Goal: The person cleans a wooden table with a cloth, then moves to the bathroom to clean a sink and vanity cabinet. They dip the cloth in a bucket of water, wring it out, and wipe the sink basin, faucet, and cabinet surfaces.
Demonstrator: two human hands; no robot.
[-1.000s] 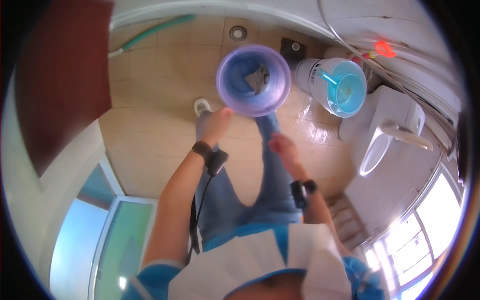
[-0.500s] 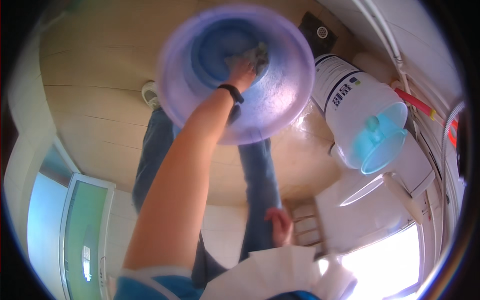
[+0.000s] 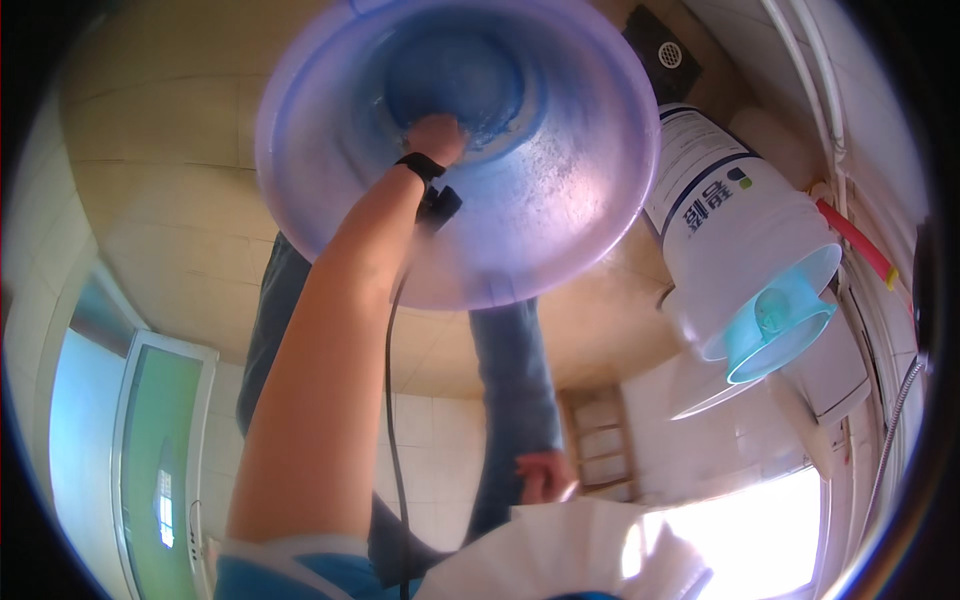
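Note:
A wide, pale purple tub [image 3: 545, 225] with a bluish, wet-looking bottom stands before me. My left hand [image 3: 437, 138] reaches down into it, knuckles up and fingers bent under, against the lower inside wall. The greyish cloth under this hand in the earlier frame is out of sight now; nothing like it shows elsewhere in the tub. Around the left wrist sits a black band [image 3: 424, 166] with a small dark block beside it and a black cable. My right hand [image 3: 545, 475] rests by my right leg [image 3: 515, 390], fingers curled and nothing visible in them.
Right of the tub, a white bucket [image 3: 735, 225] holds a teal scoop [image 3: 778, 350]. Behind it are a red tube [image 3: 858, 243] and white pipes [image 3: 825, 85]. A floor drain [image 3: 670, 55] lies beyond. A slatted stool [image 3: 605, 440] and a green-paned door [image 3: 160, 460] stand nearer.
My left hand has moved left inside the tub, and the cloth has gone from sight. The tub appears larger in view. My right hand stays by the right leg.

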